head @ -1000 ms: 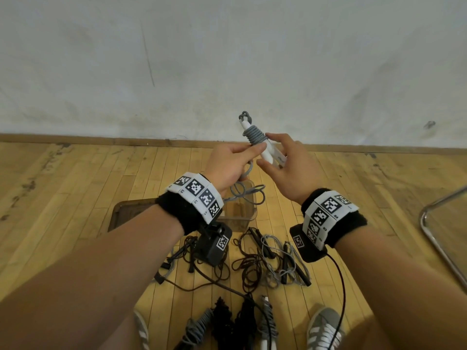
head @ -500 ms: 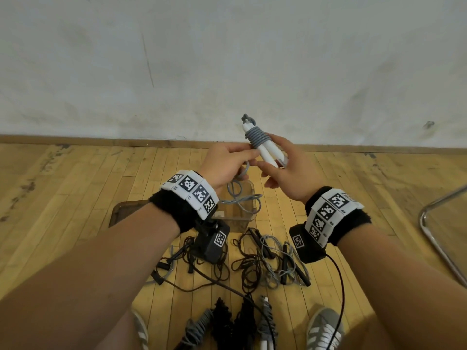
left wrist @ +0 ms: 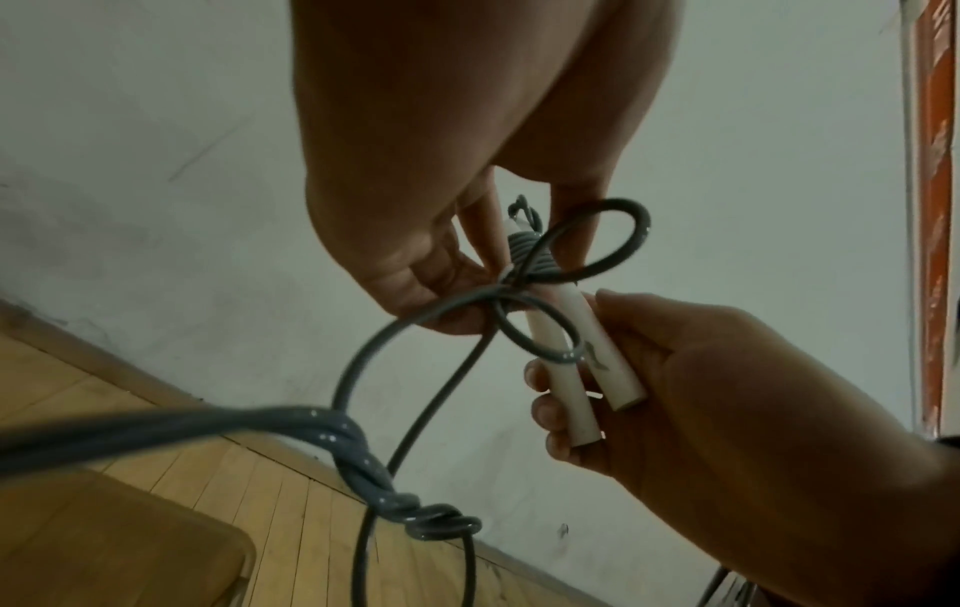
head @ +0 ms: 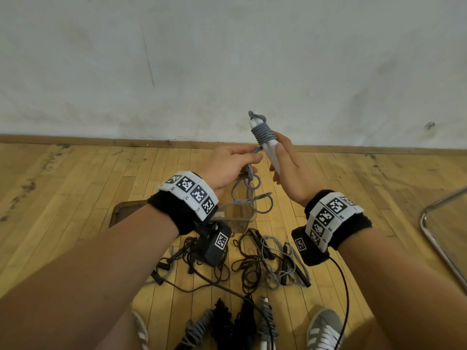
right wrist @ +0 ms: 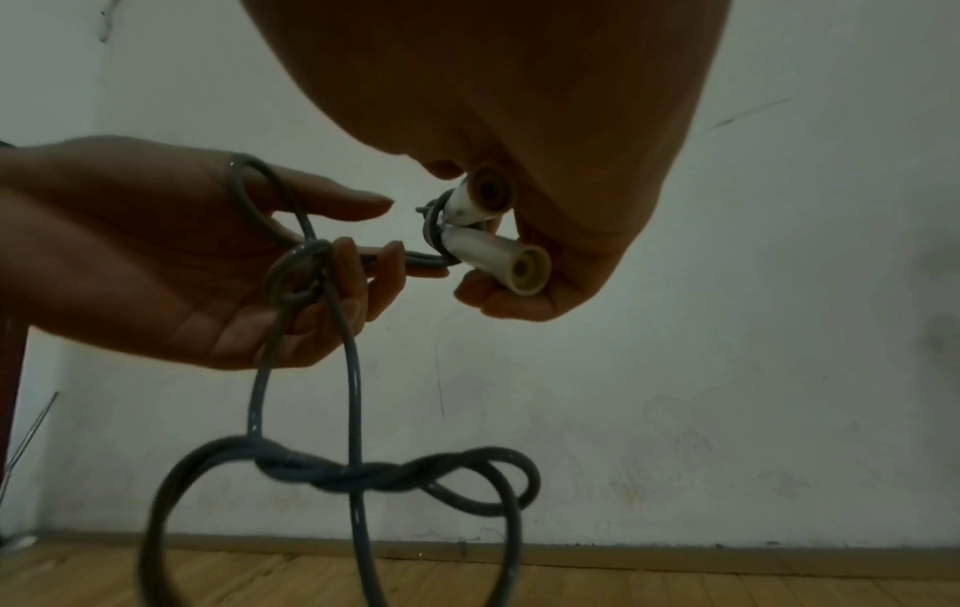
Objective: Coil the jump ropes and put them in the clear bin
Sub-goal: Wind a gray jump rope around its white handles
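Right hand (head: 290,170) grips two smooth white cylindrical handles (left wrist: 587,361); left hand (head: 227,165) pinches glossy grey cord (left wrist: 415,390), looped, twisted

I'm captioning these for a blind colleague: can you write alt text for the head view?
The right hand holds two white handles wound with grey rope while the left hand pinches its loose loops above a clear bin. More ropes lie tangled on the wood floor.

The grey jump rope (head: 262,133) has two white handles side by side, tilted toward 11 o'clock, cord wound round their upper ends, loose loops dangling toward 7 o'clock above the clear bin (head: 243,217).
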{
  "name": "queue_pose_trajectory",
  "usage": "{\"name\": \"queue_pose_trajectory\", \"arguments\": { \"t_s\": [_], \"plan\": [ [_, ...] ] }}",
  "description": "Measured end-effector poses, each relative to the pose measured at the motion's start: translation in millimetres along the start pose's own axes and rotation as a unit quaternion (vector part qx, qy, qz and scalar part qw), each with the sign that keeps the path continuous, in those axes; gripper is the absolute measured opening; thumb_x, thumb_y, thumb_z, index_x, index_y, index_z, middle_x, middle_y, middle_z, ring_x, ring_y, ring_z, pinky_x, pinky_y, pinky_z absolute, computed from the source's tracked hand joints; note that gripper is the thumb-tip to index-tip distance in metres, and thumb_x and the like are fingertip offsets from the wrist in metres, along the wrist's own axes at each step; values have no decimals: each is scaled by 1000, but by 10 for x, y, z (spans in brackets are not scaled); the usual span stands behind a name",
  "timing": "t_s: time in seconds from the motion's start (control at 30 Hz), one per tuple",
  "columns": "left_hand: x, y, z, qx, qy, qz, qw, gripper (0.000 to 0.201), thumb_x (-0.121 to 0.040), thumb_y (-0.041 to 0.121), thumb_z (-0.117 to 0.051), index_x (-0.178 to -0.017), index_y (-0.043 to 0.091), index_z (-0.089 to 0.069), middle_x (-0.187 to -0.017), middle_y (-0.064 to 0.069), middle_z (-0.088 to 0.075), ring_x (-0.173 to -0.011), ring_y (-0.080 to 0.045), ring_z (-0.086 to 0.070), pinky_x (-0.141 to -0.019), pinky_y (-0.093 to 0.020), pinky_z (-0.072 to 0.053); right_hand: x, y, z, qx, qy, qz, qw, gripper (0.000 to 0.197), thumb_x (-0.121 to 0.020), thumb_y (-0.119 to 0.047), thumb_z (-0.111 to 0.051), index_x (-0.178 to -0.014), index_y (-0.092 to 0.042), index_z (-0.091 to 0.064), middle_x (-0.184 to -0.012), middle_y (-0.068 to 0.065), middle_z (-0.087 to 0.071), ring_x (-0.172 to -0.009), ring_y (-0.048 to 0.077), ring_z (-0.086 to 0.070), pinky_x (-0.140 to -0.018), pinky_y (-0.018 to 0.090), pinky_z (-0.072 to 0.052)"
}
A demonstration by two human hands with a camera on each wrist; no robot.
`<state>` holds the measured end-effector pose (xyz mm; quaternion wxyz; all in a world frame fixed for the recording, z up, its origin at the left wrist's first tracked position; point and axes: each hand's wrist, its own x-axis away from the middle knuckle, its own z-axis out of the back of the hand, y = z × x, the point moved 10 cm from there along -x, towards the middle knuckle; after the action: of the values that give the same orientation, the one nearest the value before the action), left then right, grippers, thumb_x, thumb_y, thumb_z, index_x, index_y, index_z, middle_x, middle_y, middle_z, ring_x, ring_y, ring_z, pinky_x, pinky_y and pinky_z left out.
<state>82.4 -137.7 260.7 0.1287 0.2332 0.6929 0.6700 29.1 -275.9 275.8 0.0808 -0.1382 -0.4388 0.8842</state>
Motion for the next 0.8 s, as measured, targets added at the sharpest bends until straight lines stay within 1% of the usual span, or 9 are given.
{"name": "queue_pose_trajectory", "arguments": {
  "t_s": [0.1,0.2,0.27,0.37,0.43,0.5,0.6,0.7,0.8],
  "plan": [
    [3,-6,54,24,23,0,999,17,-94,19,-73,-111,17,-75,-92,-2,-72,-70,-11,-63,-63,-18,-55,30,-78,-102,33,-20,46,998,47,-111,-38,-23,-158,-38,-23,-113,-5,-60,-86,6,-58,-82,41,-54],
    [22,0,43,9,23,-13,1000,14,-91,24,-76,-104,20,-77,-87,1,-72,-67,-9,-62,-63,-18,-54,21,-115,-175,41,-40,84,995,51,-111,-34,-29,-161,-32,-20,-151,-2,-49,-127,10,-53,-109,39,-45],
    [26,-7,53,1,32,-17,999,13,-90,29,-77,-101,24,-78,-87,3,-73,-68,-8,-62,-66,-20,-54,21,-119,-176,40,-41,97,994,53,-109,-36,-35,-160,-34,-21,-158,-3,-42,-140,11,-43,-116,42,-39],
    [20,4,92,14,51,-21,998,24,-87,39,-79,-97,18,-80,-76,4,-68,-62,-10,-58,-68,-27,-51,44,-139,-137,41,-28,94,994,59,-104,-43,-49,-158,-36,-28,-149,-3,-52,-125,6,-50,-103,33,-44],
    [14,18,111,24,60,-24,998,33,-88,43,-77,-96,11,-80,-69,3,-63,-55,-9,-55,-67,-27,-48,75,-191,-77,41,-3,95,995,65,-97,-49,-62,-155,-39,-34,-127,-3,-62,-102,8,-58,-87,29,-50],
    [15,43,108,26,60,-30,997,31,-92,42,-73,-92,11,-79,-70,2,-61,-54,-7,-53,-64,-24,-46,87,-209,-11,9,18,84,996,68,-89,-49,-72,-149,-41,-40,-112,-6,-64,-90,10,-63,-78,27,-54],
    [17,72,94,29,47,-43,998,31,-97,39,-68,-81,14,-77,-72,-3,-61,-59,-11,-53,-65,-28,-47,65,-118,-10,-101,2,25,995,68,-88,-37,-79,-146,-37,-44,-107,2,-69,-85,19,-71,-75,32,-60],
    [20,72,19,24,14,-51,998,37,-101,35,-63,-69,22,-76,-67,-2,-57,-60,-12,-52,-65,-29,-47,66,-51,-143,-189,-64,-28,979,64,-92,-20,-75,-149,-23,-45,-106,10,-74,-83,27,-76,-71,34,-61],
    [3,52,1,18,-5,-35,999,22,-100,29,-66,-86,14,-76,-69,-1,-60,-60,-12,-54,-65,-27,-48,48,-48,-112,-192,-64,-26,979,64,-92,-13,-74,-149,-21,-47,-106,12,-75,-84,29,-77,-71,33,-61]
  ]
}}
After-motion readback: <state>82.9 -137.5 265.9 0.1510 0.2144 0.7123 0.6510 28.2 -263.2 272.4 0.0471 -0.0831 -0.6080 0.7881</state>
